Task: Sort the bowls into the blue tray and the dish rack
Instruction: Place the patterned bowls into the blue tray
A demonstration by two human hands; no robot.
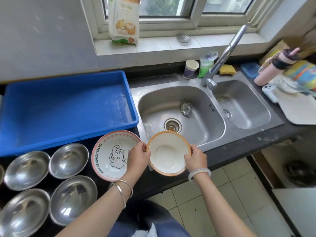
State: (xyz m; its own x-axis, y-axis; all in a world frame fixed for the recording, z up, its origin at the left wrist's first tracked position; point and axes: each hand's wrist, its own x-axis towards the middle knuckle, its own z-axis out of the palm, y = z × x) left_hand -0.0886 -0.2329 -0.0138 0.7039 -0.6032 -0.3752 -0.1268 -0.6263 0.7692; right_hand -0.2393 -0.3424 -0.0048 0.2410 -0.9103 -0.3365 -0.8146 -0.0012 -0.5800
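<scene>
Both hands, left hand [138,157] and right hand [195,158], clamp the orange-rimmed white ceramic bowl [168,153] at lower centre; next it likely needs carrying to the empty blue plastic tray [25,141] upper left.

The left hand [136,155] is covering the right part of the elephant bowl [111,155], and its fingers are hiding behind the orange-rimmed bowl [168,153]. At the lower left of the frame, the edge is cutting off two steel bowls [24,212]. At the upper right, blur is smearing the bundle of cloths [297,72]. The flour bag [124,19] is running past the top edge.
</scene>
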